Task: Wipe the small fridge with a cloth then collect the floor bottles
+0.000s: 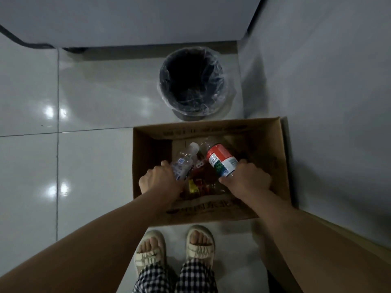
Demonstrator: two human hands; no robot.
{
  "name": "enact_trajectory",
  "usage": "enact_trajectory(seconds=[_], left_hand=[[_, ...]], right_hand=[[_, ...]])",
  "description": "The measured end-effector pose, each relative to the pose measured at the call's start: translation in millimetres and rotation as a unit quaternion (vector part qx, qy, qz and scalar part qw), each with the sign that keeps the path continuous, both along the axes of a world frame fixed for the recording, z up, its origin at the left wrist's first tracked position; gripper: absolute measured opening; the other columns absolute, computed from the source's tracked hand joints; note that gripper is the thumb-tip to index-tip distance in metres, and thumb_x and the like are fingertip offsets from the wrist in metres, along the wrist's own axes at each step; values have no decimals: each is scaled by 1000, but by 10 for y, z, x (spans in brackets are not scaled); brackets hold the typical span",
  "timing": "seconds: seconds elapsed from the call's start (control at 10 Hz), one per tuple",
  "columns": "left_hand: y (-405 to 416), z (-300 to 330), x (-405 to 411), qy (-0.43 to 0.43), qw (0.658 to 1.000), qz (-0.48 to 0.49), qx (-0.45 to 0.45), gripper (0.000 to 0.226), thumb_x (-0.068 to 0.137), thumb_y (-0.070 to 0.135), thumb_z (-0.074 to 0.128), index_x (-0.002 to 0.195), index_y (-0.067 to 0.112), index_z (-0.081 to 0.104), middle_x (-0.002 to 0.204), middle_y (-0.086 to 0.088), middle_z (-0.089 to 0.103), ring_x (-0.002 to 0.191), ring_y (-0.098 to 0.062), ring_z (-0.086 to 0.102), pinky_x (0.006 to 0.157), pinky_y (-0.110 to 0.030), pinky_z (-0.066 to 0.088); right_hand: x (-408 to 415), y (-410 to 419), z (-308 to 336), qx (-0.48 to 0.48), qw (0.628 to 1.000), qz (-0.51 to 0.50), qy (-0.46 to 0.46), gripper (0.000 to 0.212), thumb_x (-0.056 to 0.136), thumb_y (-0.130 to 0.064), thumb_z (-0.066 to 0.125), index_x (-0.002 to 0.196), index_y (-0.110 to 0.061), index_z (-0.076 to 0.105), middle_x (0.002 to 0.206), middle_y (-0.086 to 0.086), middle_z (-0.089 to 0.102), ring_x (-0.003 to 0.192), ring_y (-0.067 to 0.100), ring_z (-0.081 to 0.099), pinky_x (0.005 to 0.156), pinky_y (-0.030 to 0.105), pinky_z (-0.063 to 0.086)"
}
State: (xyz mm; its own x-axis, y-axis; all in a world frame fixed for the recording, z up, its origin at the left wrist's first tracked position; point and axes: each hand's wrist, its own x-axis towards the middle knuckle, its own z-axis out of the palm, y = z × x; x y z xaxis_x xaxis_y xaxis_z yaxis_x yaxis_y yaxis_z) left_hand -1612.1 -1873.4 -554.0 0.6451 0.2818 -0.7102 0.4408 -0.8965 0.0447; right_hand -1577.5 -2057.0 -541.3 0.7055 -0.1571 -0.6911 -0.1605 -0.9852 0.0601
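An open cardboard box [281, 157] stands on the tiled floor in front of my feet. My left hand [160, 182] is shut on a clear plastic bottle [184, 161] with a white cap, held over the box's left side. My right hand [247, 178] is shut on a bottle with a red, white and green label [222, 161], tilted over the middle of the box. Below both hands, other bottles with red and yellow labels [201, 180] lie inside the box, partly hidden by my hands.
A dark bin [191, 81] lined with a clear bag stands just beyond the box. A white cabinet face [328, 92] rises along the right, touching the box. A white unit [127, 20] fills the top. Glossy tiles [84, 166] spread to the left. My sandalled feet [173, 248] are behind the box.
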Motion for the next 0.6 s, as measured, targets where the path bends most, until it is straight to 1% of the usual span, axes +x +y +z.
enact_trajectory(seconds=[0.1, 0.2, 0.3, 0.4, 0.5, 0.6], left_hand=[[-62, -450, 37, -13, 1000, 12, 8, 61, 79, 57, 61, 119, 15, 42, 108, -7, 59, 101, -27, 58, 72, -33, 39], [-130, -823, 78, 0, 1000, 2, 11, 68, 80, 59, 59, 124, 13, 38, 114, -10, 57, 104, -27, 57, 71, -34, 40], [-159, -1076, 73, 9, 1000, 6, 21, 67, 81, 57, 60, 125, 12, 37, 115, -10, 56, 103, -27, 57, 71, -35, 43], [-145, -1222, 51, 19, 999, 29, 4, 69, 82, 55, 59, 128, 11, 35, 119, -11, 54, 108, -28, 55, 78, -37, 45], [-126, -1260, 32, 33, 998, 40, -27, 74, 81, 58, 59, 132, 11, 33, 126, -13, 51, 114, -29, 52, 86, -40, 45], [-139, -1220, 18, 31, 999, 19, -38, 71, 83, 53, 58, 134, 12, 32, 128, -12, 50, 115, -28, 52, 88, -41, 46]], right_hand=[[77, 43, -472, -4, 1000, -11, -3, 73, 80, -61, 62, 132, -14, 41, 121, 9, 57, 104, 26, 59, 74, 31, 37], [122, 94, -837, -9, 1000, -5, 3, 73, 81, -62, 61, 133, -14, 43, 119, 9, 58, 101, 25, 60, 73, 31, 40], [133, 168, -1086, -20, 1000, -8, -2, 75, 80, -63, 60, 133, -13, 43, 120, 10, 56, 103, 26, 59, 78, 33, 46], [104, 201, -1243, -34, 999, 10, 12, 77, 82, -67, 54, 133, -11, 40, 121, 12, 54, 105, 28, 58, 83, 35, 48], [93, 189, -1254, -16, 1000, 4, 22, 77, 83, -66, 53, 135, -11, 35, 124, 14, 53, 109, 29, 56, 86, 38, 49], [48, 170, -1200, 8, 1000, 11, 28, 80, 85, -60, 55, 142, -13, 25, 134, 15, 44, 119, 31, 48, 90, 40, 44]])
